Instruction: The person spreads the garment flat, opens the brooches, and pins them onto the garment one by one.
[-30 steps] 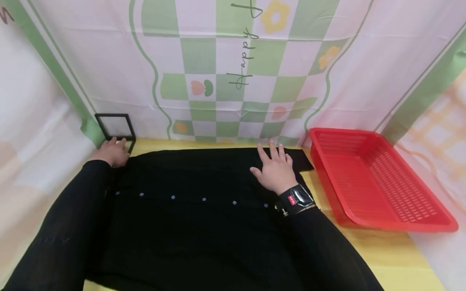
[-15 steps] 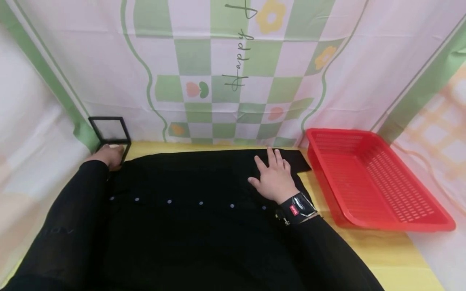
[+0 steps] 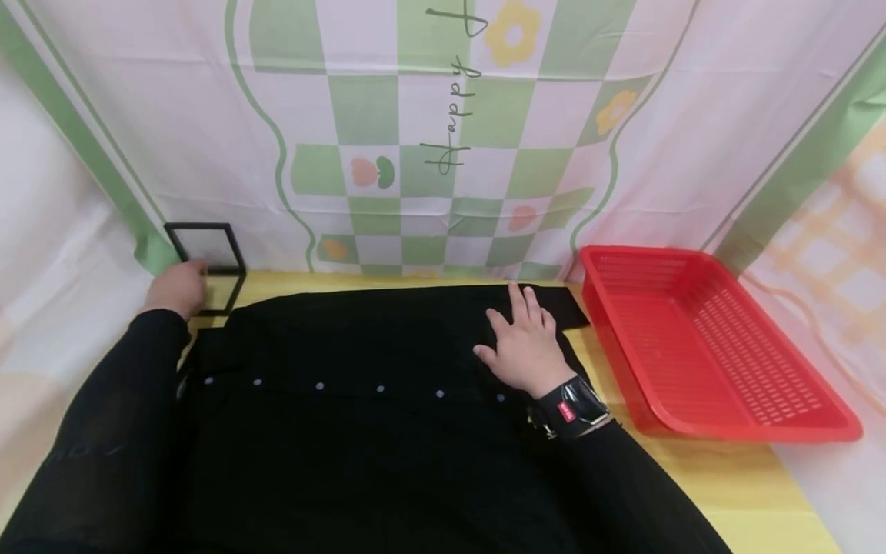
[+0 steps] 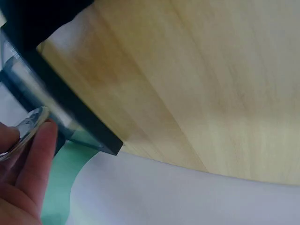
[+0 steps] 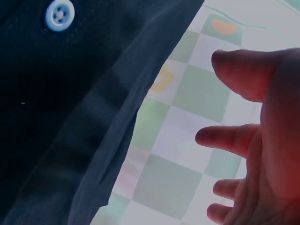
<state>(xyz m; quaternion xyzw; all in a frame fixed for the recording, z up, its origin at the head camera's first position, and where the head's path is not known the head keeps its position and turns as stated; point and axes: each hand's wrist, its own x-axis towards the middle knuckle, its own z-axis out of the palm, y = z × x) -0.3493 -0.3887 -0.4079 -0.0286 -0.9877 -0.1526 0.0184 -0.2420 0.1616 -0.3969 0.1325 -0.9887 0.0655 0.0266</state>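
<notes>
At the back left, my left hand (image 3: 176,288) is beside a black-edged clear-paned frame (image 3: 201,225), one panel upright and one lying flat. In the left wrist view, thumb and finger pinch a thin, round, shiny silvery disc (image 4: 31,123) in front of the frame's panes; the head view hides it. A black shirt (image 3: 381,469) with a row of pale buttons lies spread out before me. My right hand (image 3: 522,350) is over its right part, fingers spread and holding nothing. In the right wrist view, a button (image 5: 60,15) and the shirt's edge show beside those fingers.
A red plastic basket (image 3: 619,342) with slotted walls stands on the right of the yellow wooden table (image 3: 747,492). Behind the table hangs a checked green and white cloth (image 3: 422,173). Pale cloth (image 3: 55,254) also closes off the left side.
My left hand has moved left from the shirt's upper left edge, baring more of the frame's flat panel. The right hand stays nearly in place on the shirt.
</notes>
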